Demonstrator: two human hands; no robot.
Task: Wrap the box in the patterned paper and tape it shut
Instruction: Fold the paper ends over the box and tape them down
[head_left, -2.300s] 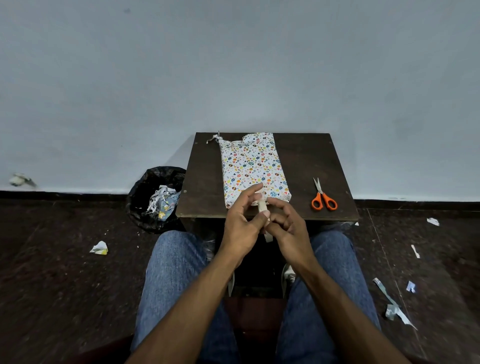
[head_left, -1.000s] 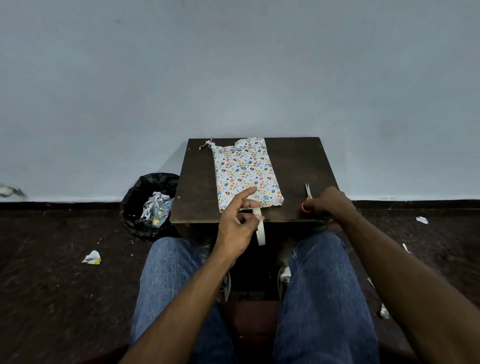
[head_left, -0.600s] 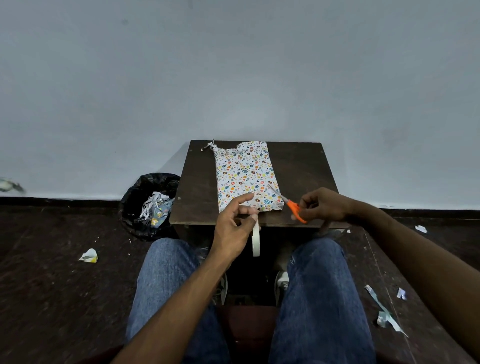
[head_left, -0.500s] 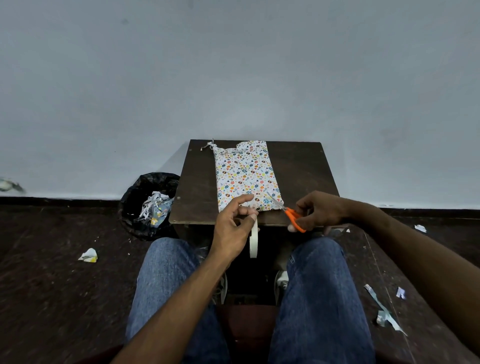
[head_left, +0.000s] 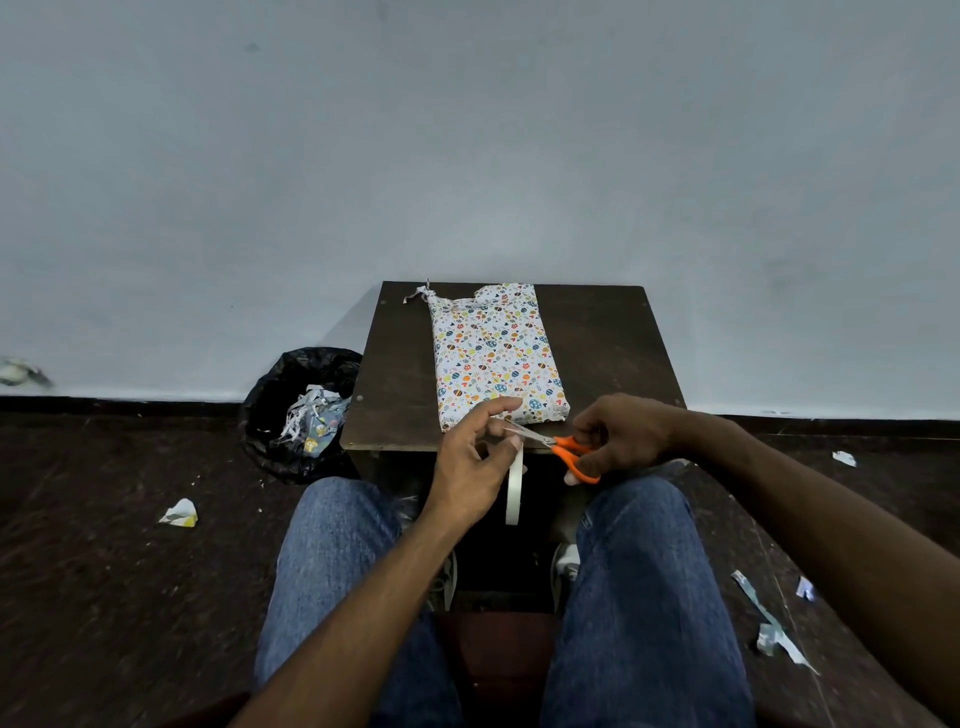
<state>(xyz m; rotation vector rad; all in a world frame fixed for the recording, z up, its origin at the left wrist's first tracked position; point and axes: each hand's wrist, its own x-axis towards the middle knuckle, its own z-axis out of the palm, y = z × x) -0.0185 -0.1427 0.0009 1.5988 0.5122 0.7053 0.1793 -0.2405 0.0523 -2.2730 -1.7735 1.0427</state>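
Note:
The box in patterned paper lies lengthwise on the small dark table, its far end loosely bunched. My left hand pinches a strip of tape at the box's near end, and the white tape roll hangs below the table edge from that strip. My right hand grips the orange-handled scissors, whose blades point left at the tape strip beside my left fingers.
A black bin with paper scraps stands left of the table. Paper scraps lie on the dark floor at left and right. My knees in jeans sit just under the table's near edge. A pale wall rises behind.
My right hand left the tape, took the scissors from the table's right side and brought them left to the tape strip. My left hand kept holding the tape; the roll now hangs.

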